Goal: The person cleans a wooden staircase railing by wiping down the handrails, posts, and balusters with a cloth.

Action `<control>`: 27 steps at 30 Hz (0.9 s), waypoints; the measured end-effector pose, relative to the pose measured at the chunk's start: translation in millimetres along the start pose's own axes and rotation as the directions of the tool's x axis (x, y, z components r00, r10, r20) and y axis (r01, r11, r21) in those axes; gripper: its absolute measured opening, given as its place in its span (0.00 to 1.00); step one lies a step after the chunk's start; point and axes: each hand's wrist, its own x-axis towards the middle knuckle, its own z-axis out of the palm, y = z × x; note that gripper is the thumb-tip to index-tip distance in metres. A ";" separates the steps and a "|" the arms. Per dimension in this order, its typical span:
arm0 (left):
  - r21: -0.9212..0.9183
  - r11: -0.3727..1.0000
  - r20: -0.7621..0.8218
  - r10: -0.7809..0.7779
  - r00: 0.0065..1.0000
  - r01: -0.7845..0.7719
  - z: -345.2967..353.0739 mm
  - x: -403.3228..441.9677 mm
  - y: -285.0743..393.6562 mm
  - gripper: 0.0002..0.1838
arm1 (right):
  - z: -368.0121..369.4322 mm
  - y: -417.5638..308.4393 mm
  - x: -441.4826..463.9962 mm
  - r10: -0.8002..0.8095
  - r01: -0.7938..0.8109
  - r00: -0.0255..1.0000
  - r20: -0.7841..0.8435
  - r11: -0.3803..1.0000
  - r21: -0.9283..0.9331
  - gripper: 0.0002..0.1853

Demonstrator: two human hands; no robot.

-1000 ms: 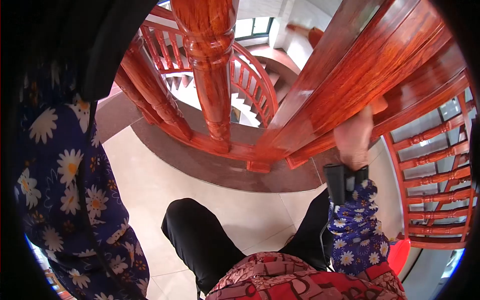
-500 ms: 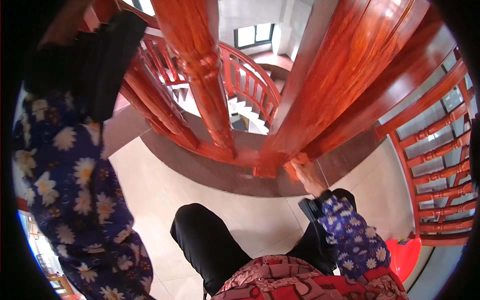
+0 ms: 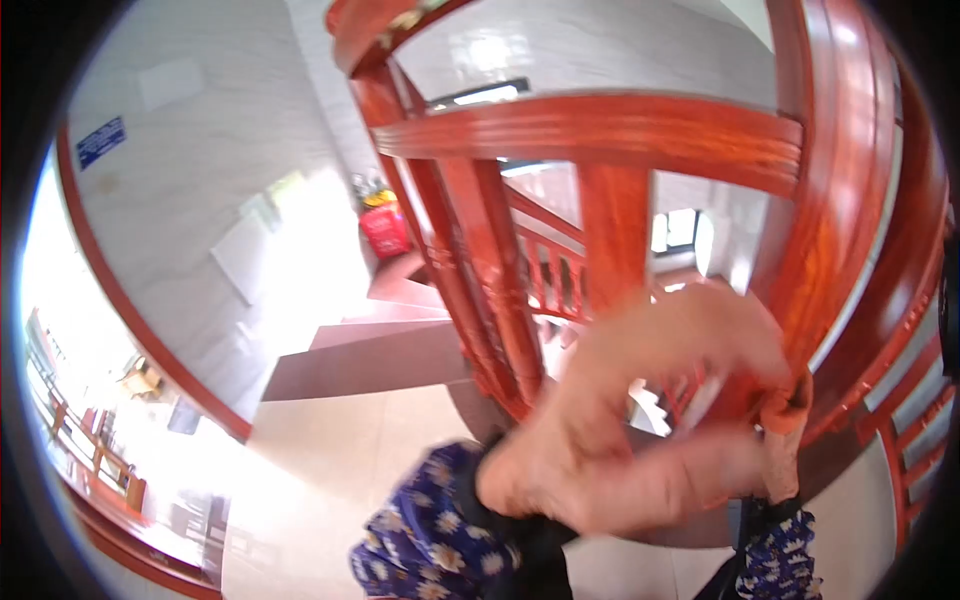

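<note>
My left hand (image 3: 575, 450) is raised in front of the red wooden railing, blurred by motion. Its fingers are curved, with a gap between them and the thumb, and nothing shows in it. Behind it and to the right, my right hand (image 3: 782, 470) is closed around an orange cloth (image 3: 787, 400), low against the thick red post (image 3: 840, 190). Part of the right hand is hidden by the left. The top handrail (image 3: 590, 125) runs left from the post over several turned balusters (image 3: 505, 290). Both sleeves are dark blue with white flowers.
Brown steps (image 3: 360, 350) lie left of the railing, beside a marble-patterned wall (image 3: 200, 200). A red bag or container (image 3: 385, 230) stands at the wall. Another red railing (image 3: 910, 450) is at the right. Pale floor tiles (image 3: 340, 440) lie below, with a bright doorway on the left.
My view has swung left and up towards the stairs and wall. My left hand has come down from the upper left to the middle. The right hand still holds the cloth by the post.
</note>
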 end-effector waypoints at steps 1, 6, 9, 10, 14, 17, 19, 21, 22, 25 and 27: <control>-0.154 0.988 0.127 0.047 0.991 -0.027 -4.7 -4.2 -4.2 0.21 | 21.2 4.3 -0.8 -0.092 0.079 0.991 -0.099 0.989 -0.123 0.28; -0.663 0.478 -0.259 0.575 0.776 -0.576 118.1 14.4 -34.8 0.21 | 11.5 24.0 -1.5 -0.627 0.362 0.751 -0.206 0.653 -0.665 0.24; -0.970 0.098 -0.165 0.398 0.903 -0.221 129.8 17.1 10.2 0.25 | -3.6 65.8 -11.5 -0.654 0.432 0.734 -0.186 0.660 -0.615 0.23; -0.975 0.119 -0.131 0.386 0.913 -0.190 135.2 11.1 9.3 0.25 | 2.9 37.9 -19.8 -0.471 0.351 0.856 -0.213 0.832 -0.429 0.26; -0.980 0.111 -0.107 0.396 0.912 -0.164 146.2 0.3 8.1 0.25 | 22.3 -29.8 -25.3 -0.184 0.161 0.967 -0.177 0.978 -0.136 0.29; -0.983 0.099 -0.104 0.405 0.908 -0.157 150.2 -0.8 6.9 0.25 | 15.6 -10.8 -21.4 -0.322 0.267 0.925 -0.202 0.929 -0.258 0.23; -0.983 0.092 -0.110 0.402 0.909 -0.160 148.2 -2.8 5.3 0.25 | 7.4 4.2 -21.6 -0.405 0.321 0.889 -0.215 0.884 -0.339 0.21; -0.984 0.102 -0.094 0.407 0.909 -0.147 151.1 -4.5 5.4 0.25 | 0.7 15.9 -17.6 -0.441 0.342 0.868 -0.227 0.863 -0.371 0.20; -0.984 0.105 -0.090 0.402 0.911 -0.144 151.4 -5.0 4.3 0.25 | -3.4 21.9 -14.3 -0.449 0.264 0.864 -0.229 0.790 -0.554 0.21; -0.981 0.129 -0.088 0.380 0.921 -0.147 150.8 -7.6 3.8 0.25 | -7.1 31.5 -11.1 -0.488 0.189 0.834 -0.258 0.691 -0.697 0.22; -0.979 0.129 -0.099 0.386 0.917 -0.159 147.5 -7.8 4.3 0.25 | -9.5 35.9 -7.8 -0.517 0.204 0.809 -0.280 0.693 -0.691 0.23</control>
